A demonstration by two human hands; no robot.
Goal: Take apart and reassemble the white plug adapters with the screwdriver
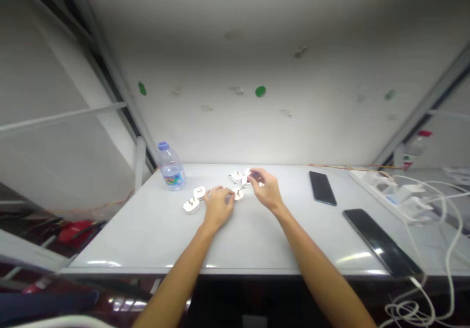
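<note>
My left hand [218, 208] rests on the white tabletop [139, 235], its fingertips against a white plug [238, 196]. My right hand [265, 188] pinches a slim metal tool [242, 186], whose tip points down at that same plug. Close to my right hand lie two more white plugs [237, 176] [246, 181], partly hidden behind its fingers. To the left of my left hand are two further white plugs [191, 204] [199, 192], lying apart from my fingers.
A plastic water bottle [171, 167] with a blue cap stands at the back left. Two black phones [322, 188] [382, 242] lie on the right, near a white power strip [378, 191] with white cables [450, 249] trailing over the table's edge.
</note>
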